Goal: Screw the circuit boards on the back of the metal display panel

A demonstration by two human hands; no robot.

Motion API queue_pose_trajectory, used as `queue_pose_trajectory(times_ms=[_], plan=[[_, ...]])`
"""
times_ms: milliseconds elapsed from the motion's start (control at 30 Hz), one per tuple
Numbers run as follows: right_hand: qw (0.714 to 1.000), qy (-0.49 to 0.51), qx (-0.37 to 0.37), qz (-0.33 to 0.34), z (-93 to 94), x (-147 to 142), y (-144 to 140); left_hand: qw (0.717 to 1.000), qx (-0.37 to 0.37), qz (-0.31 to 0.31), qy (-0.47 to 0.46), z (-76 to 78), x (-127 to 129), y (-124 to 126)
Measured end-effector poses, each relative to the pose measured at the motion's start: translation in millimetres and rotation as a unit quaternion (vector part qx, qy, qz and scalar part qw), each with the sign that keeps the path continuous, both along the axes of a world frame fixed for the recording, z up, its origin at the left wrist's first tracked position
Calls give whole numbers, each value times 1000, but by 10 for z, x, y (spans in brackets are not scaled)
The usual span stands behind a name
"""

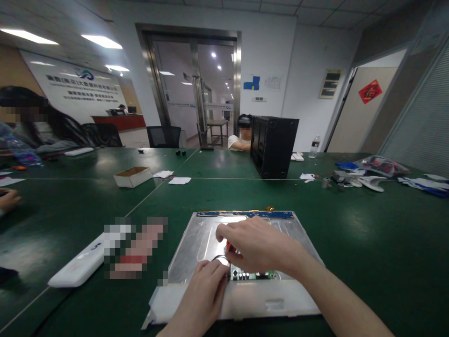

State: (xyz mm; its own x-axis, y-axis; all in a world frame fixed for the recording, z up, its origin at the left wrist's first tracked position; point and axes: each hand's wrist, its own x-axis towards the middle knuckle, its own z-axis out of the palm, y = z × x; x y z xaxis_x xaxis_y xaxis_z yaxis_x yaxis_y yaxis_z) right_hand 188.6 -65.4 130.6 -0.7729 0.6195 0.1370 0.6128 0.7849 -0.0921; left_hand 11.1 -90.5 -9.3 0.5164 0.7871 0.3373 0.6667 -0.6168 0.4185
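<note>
A: Where is the metal panel (199,243)?

B: Flat on the green worktop (368,243), at its near edge, back side up. A blue circuit strip (245,215) runs along the panel's far edge, and a pale frame (266,302) borders its near edge.

A: And the hands?

B: Both sit over the near middle of the panel, beside a small green board (254,275). The right hand (257,245) is curled with its fingers pinched on a small red piece (228,245), probably a tool handle or a connector; too little of it shows to tell which. The left hand (206,285) rests on the panel just beside it, fingers bent and pressing down near a thin dark wire (215,258). Whether it grips the wire I cannot tell.

A: Why hold it that way?

B: I judge the left hand steadies the spot while the right works the red piece.

A: Anything else about?

B: A white case (79,269) lies to the left, a cardboard box (132,176) farther back, and a black computer case (273,145) stands near the far edge. Another person's hand (9,199) shows at the left edge.
</note>
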Motion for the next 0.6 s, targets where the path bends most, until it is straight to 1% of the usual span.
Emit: queue_pose_trajectory(times_ms=[133, 200, 267, 400, 500, 600], plan=[[999, 16, -17, 32, -6, 13, -15, 1000, 10, -4, -2, 2, 4, 3], [1000, 7, -8, 20, -11, 8, -16, 1000, 22, -8, -12, -3, 7, 4], [1000, -6, 7, -5, -11, -1, -13, 999, 31, -9, -18, -8, 7, 3], [998, -31, 27, -41, 15, -21, -8, 1000, 16, 1, -7, -18, 2, 0], [998, -46, 26, -42, 35, -36, -18, 1000, 5, 2, -6, -23, -2, 6], [998, -46, 20, -29, 32, -37, -34, 1000, 7, -8, -7, -32, -4, 20]])
